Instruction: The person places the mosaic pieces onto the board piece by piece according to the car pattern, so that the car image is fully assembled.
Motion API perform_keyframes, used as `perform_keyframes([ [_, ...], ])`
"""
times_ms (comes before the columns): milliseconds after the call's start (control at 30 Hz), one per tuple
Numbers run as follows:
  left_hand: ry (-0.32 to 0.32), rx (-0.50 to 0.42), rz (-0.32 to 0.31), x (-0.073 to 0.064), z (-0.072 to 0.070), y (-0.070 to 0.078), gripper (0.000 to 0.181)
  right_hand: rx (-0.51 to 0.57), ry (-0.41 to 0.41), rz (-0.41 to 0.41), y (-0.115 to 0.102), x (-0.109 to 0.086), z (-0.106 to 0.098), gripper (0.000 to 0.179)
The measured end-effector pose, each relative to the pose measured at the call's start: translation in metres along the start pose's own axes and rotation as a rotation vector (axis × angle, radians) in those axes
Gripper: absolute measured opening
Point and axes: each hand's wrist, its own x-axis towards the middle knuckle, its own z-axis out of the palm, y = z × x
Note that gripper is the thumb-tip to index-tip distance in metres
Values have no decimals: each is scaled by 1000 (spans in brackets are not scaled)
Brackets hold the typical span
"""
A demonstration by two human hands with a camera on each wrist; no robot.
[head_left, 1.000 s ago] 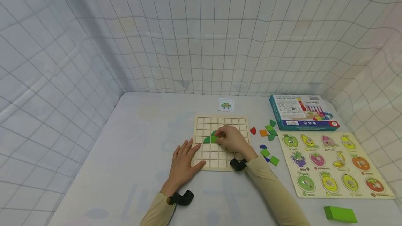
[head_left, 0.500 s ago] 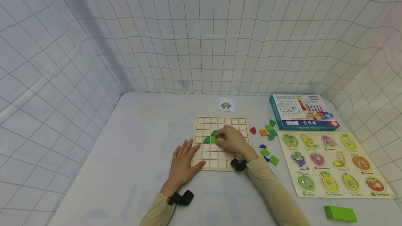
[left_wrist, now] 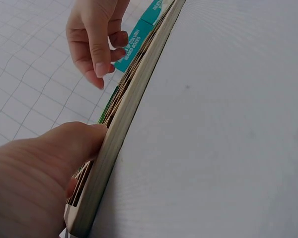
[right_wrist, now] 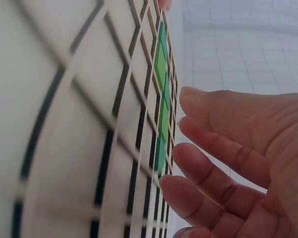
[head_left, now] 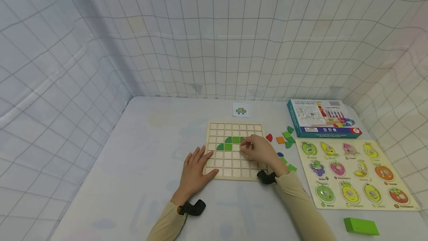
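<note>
A wooden grid board (head_left: 227, 165) lies on the table. Near its middle sit dark green quarter-circle tiles (head_left: 220, 147), a green square tile (head_left: 228, 147) and another green square (head_left: 236, 140) in the row above; further green beside it is partly hidden by fingers. My right hand (head_left: 262, 152) hovers over the board to the right of these tiles. In the right wrist view its thumb and loosely bent fingers (right_wrist: 196, 166) stand apart with nothing between them. My left hand (head_left: 194, 171) rests with spread fingers on the board's left edge, its thumb (left_wrist: 82, 141) against the rim.
Right of the board lie loose tiles: a red quarter (head_left: 269, 137), an orange square (head_left: 280, 140), green pieces (head_left: 287, 135) and a blue one (head_left: 280, 154). A pattern card (head_left: 240, 110), a box (head_left: 324, 118), a fruit puzzle (head_left: 344, 192) and a green block (head_left: 361, 227) stand around.
My right hand has moved right, off the lower green square, uncovering the green square in the upper row. My left hand stays on the board's edge.
</note>
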Motion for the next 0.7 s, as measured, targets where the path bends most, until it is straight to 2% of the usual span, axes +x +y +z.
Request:
perform_keyframes([
  [167,-10,0,-6,1,0,0,62,20,40,37,20,-14,-17,11],
  [367,-12,-14,-18,1,-1,1,63,-17,116,163,41,-25,-37,16],
  [567,-15,-9,-19,1,-2,0,64,-48,148,283,50,-34,-52,23],
  [700,-21,-12,-19,0,0,-1,64,-55,161,321,55,-36,-56,26],
])
